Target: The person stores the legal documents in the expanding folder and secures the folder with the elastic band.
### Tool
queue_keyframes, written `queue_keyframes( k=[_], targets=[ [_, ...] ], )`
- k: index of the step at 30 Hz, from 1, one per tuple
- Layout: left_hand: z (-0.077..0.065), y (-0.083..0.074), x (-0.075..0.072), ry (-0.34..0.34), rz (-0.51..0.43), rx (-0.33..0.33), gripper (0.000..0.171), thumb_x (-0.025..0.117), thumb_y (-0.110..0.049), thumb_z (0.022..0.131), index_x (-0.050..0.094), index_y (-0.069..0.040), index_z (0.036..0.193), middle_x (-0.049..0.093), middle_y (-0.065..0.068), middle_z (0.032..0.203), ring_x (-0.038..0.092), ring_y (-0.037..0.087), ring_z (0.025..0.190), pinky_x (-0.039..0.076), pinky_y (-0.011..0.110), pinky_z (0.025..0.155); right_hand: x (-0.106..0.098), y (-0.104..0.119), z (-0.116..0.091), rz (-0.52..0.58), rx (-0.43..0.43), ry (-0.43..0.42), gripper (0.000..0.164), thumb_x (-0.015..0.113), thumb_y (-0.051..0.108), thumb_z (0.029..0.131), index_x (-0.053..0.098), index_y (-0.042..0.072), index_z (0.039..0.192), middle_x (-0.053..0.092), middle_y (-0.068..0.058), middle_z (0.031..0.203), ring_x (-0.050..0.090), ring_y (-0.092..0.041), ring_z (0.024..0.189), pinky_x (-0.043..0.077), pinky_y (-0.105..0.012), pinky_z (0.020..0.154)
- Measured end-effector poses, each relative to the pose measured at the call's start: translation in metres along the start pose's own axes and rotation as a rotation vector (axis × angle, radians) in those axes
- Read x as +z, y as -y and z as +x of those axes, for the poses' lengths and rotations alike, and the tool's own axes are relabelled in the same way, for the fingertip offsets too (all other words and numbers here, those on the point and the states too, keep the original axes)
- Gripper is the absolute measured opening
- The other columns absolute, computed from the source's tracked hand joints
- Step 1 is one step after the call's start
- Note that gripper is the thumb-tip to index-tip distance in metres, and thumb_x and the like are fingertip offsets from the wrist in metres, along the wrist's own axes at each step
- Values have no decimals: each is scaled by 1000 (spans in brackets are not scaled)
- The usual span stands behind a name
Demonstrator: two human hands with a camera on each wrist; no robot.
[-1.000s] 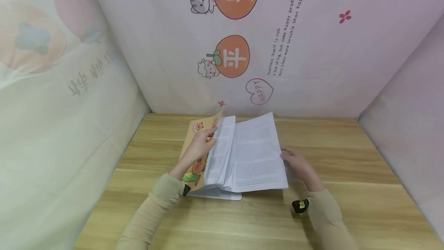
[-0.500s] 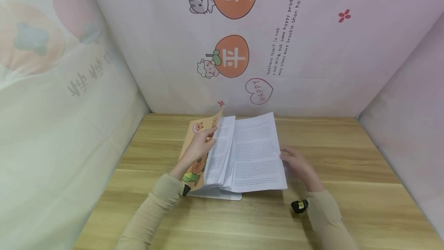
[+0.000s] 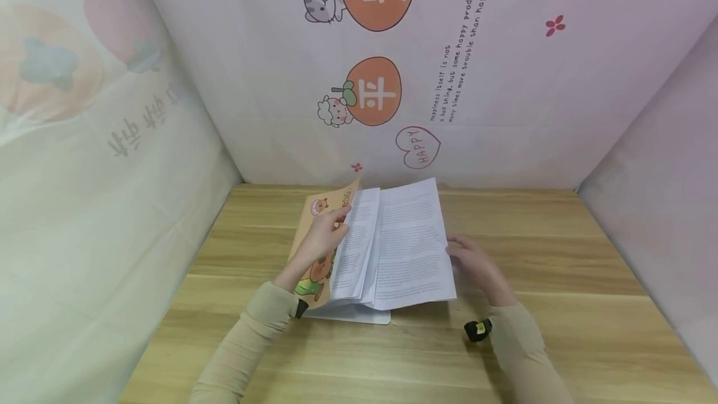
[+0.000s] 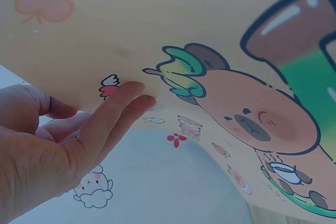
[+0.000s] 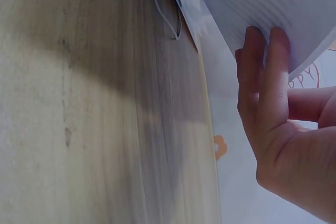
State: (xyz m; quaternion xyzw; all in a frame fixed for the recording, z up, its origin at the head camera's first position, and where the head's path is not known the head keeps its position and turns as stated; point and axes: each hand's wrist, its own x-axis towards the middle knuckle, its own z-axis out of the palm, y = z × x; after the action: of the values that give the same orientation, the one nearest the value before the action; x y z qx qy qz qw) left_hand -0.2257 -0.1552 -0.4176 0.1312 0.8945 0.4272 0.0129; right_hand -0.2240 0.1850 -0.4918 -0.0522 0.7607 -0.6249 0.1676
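In the head view a booklet lies partly spread on the table, its orange cartoon cover (image 3: 303, 239) lifted at a slant on the left. My left hand (image 3: 322, 239) pinches that cover with some printed pages (image 3: 359, 248) at their raised edge. Close up in the left wrist view, fingers (image 4: 118, 111) lie against the cover's printed face. On the right, my right hand (image 3: 477, 264) holds the outer edge of the right-hand printed sheets (image 3: 412, 248), which stand raised off the table. Fingers (image 5: 275, 77) press behind these sheets in the right wrist view; the thumb is partly hidden.
A white, round-cornered board or back cover (image 3: 359, 315) shows beneath the pages. The wood-grain table (image 3: 404, 360) meets a printed white cloth wall (image 3: 493, 142) at the back, with more cloth at left and right. Each wrist wears a black camera strap (image 3: 478, 330).
My right hand has drifted slightly left, bringing the right-hand sheets' outer edge inward and a little higher. The left hand and the cover stay in place.
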Motion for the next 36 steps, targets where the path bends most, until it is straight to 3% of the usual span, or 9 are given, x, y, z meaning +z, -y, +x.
queue_keyframes(
  k=[4, 11, 18, 26, 36],
  targets=[
    [0, 0, 0, -1, 7, -6, 53, 48, -5, 92, 47, 0, 145, 59, 32, 133, 28, 6, 42, 27, 18, 38, 1, 1, 1, 5, 25, 8, 48, 34, 9, 104, 33, -16, 145, 46, -37, 139, 60, -8, 101, 50, -20, 87],
    [0, 0, 0, -1, 12, -7, 53, 48, -5, 92, 47, 0, 145, 58, 31, 134, 38, 7, 46, 29, 17, 39, 7, 3, 2, 7, 45, 16, 49, 35, 10, 104, 30, -14, 147, 46, -38, 140, 64, -15, 105, 52, -25, 86],
    [0, 0, -1, 1, 17, -10, 53, 47, -5, 92, 47, 0, 145, 60, 30, 132, 29, 6, 43, 27, 18, 39, 9, 6, -1, 15, 38, 55, 51, 34, 10, 104, 26, -12, 149, 43, -39, 142, 63, -25, 113, 55, -29, 87],
    [1, 1, -2, -4, 11, -4, 53, 48, -6, 92, 47, 0, 145, 60, 30, 132, 28, 6, 42, 27, 18, 38, 6, 5, -3, -7, 50, 66, 52, 33, 10, 105, 23, -10, 152, 40, -38, 145, 62, -26, 116, 54, -33, 92],
    [1, 3, -1, 3, 11, -3, 52, 48, -6, 93, 47, -1, 145, 60, 29, 132, 26, 6, 43, 27, 18, 39, 14, 8, 2, 4, 38, 54, 51, 36, 10, 104, 27, -11, 149, 43, -39, 143, 62, -23, 113, 53, -29, 91]
  ],
)
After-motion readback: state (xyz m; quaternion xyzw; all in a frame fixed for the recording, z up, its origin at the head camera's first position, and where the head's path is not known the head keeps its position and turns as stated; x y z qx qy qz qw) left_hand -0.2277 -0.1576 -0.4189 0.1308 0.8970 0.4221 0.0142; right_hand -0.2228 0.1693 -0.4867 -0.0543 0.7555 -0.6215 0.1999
